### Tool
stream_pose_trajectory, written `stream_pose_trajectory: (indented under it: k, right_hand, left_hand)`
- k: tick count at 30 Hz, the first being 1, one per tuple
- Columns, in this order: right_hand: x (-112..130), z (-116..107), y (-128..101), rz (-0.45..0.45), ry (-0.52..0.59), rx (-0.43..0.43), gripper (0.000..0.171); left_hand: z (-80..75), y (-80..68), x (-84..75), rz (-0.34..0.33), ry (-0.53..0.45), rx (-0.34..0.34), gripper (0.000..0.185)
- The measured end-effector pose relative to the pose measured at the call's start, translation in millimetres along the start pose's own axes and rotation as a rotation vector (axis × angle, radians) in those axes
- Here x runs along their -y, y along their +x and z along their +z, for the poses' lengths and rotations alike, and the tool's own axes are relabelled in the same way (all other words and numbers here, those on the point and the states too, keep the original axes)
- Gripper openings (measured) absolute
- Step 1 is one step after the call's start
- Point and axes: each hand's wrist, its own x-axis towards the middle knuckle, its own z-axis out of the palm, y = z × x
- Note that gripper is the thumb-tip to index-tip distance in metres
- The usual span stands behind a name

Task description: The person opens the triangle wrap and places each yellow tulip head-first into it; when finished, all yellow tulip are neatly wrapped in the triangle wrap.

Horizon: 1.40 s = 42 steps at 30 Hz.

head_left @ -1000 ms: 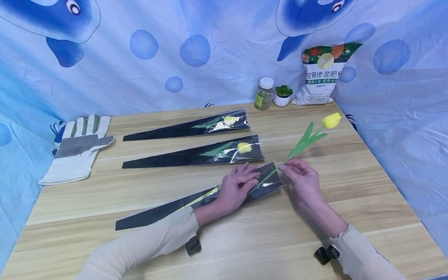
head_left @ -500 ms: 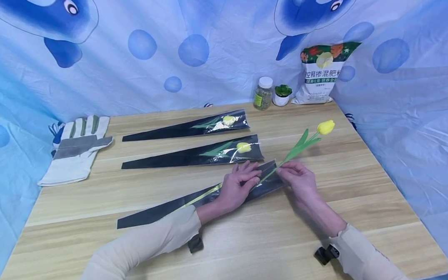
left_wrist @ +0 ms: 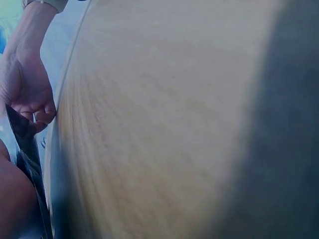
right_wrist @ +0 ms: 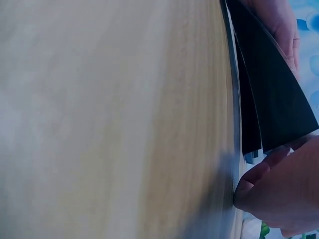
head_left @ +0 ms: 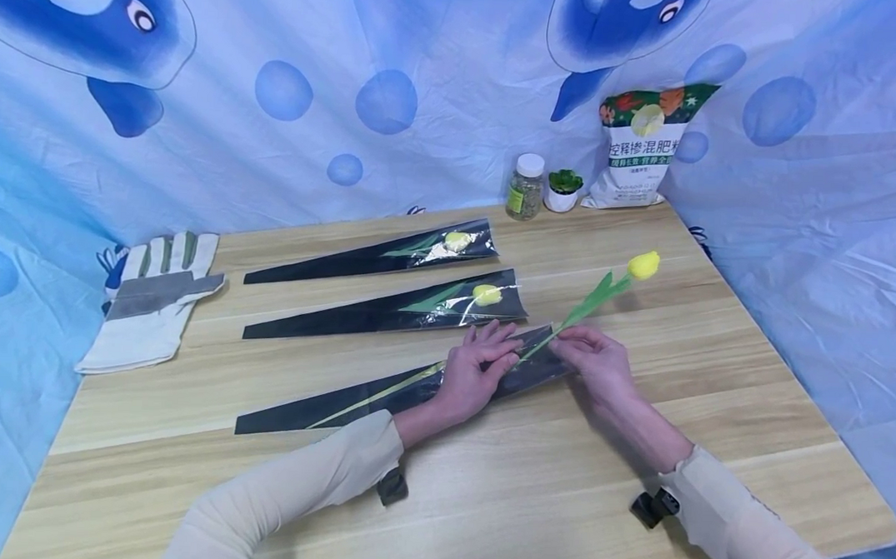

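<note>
A yellow tulip [head_left: 643, 265] with green leaves slants across the right of the head view. The fingertips of my right hand [head_left: 598, 365] pinch its stem at the wide mouth of a black, clear-fronted flower sleeve [head_left: 368, 399]. The lower stem runs inside this sleeve and shows as a pale green line through the film. My left hand [head_left: 469, 380] lies across the sleeve, thumb and index finger gripping it near the mouth. In the right wrist view the dark back of the sleeve [right_wrist: 276, 94] stands off the tabletop, with my right hand [right_wrist: 284, 189] beside its mouth.
Two more sleeves, an upper one [head_left: 359, 255] and a lower one [head_left: 349, 315], each with a yellow tulip inside, lie behind. Work gloves [head_left: 154, 300] rest at the left. A jar [head_left: 525, 191], a small potted plant [head_left: 562, 193] and a fertilizer bag [head_left: 637, 154] stand at the back edge.
The tulip has slid down and left, its stem deeper in the sleeve. My right hand has shifted slightly left with it. The sleeve's narrow end has swung a little away from me.
</note>
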Motion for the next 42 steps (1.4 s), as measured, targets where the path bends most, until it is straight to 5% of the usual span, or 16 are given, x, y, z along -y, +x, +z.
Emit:
stream_pose_trajectory:
  k: [13,18,20,24,33,42]
  right_hand:
    - [1.7,-3.6,-2.2,0.033,-0.047,0.046,0.032]
    - [4.7,-9.3,-4.7,0.05,0.027,0.053,0.032]
    - [8.3,-17.6,-4.5,-0.011,-0.061,0.067,0.032]
    - [20.9,-41.0,-0.4,-0.255,-0.417,0.062,0.032]
    - [50.0,-93.6,27.7,-0.77,-0.891,0.101,0.019]
    - [63.1,-106.8,58.5,-0.932,-1.249,0.221,0.024]
  left_hand:
    - [-0.2,0.1,0.0,-0.024,0.025,0.027,0.024]
    - [0.5,-0.8,1.4,-0.027,0.022,0.031,0.023]
    - [0.7,-1.3,1.2,-0.027,0.024,0.032,0.023]
    - [0.6,-1.5,1.1,-0.024,0.028,0.035,0.023]
    - [-1.5,-0.9,0.5,-0.037,0.021,0.042,0.024]
    - [-1.0,-1.0,1.2,-0.034,0.031,0.043,0.024]
